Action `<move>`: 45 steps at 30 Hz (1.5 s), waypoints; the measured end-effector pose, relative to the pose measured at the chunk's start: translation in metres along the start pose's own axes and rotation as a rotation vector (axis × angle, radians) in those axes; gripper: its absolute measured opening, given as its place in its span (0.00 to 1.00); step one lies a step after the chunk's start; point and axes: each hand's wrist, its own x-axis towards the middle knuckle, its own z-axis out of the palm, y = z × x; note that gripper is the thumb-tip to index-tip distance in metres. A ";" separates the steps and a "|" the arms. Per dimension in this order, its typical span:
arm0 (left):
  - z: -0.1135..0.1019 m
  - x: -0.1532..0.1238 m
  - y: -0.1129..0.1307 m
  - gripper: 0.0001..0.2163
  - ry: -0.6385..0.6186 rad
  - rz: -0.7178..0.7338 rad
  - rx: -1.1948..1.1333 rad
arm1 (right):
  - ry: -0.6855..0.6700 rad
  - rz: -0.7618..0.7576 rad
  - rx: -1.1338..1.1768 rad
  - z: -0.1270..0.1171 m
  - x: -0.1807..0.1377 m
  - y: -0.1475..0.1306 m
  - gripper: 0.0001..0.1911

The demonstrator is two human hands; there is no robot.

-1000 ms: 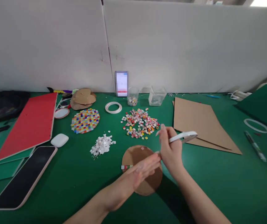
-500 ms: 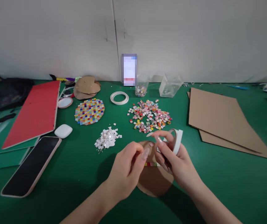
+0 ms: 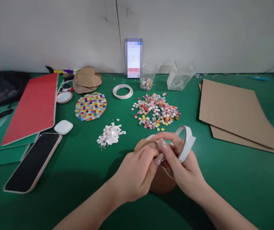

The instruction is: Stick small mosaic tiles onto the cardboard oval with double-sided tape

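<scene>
A roll of white double-sided tape (image 3: 187, 147) hangs around the fingers of my right hand (image 3: 181, 159), its loose end sticking out to the right. That hand's thumb and index finger are pinched together. My left hand (image 3: 139, 169) is closed, its fingertips close beside the right ones; what they pinch, if anything, is hidden. Under both hands lies a round piece of cardboard (image 3: 162, 185), mostly covered by them. Just beyond the hands spreads a pile of colourful small square tiles (image 3: 154, 110). A heap of white paper-like squares (image 3: 111, 134) is to the left.
A mosaic-covered disc (image 3: 91, 107), another tape roll (image 3: 122, 91), a cup of tiles (image 3: 147, 78) and a clear box (image 3: 178, 78) stand farther back. At left are a phone (image 3: 33, 163), a white case (image 3: 63, 127) and a red board (image 3: 33, 110). Cardboard sheets (image 3: 232, 115) lie right.
My left hand has moved right, up against the right fingertips. Both hands now cover more of the cardboard disc, hiding its tile row. The view has tipped slightly downward.
</scene>
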 end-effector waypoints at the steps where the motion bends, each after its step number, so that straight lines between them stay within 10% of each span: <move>1: 0.000 0.000 0.000 0.07 0.001 -0.003 -0.018 | 0.019 -0.017 -0.016 0.000 -0.001 0.001 0.08; 24: -0.005 0.004 0.006 0.12 -0.149 -0.280 -0.991 | 0.212 -0.152 -0.140 0.001 -0.003 0.003 0.07; 45: -0.009 0.012 -0.004 0.11 -0.091 -0.294 -1.080 | 0.196 -0.135 -0.101 0.004 0.001 0.013 0.06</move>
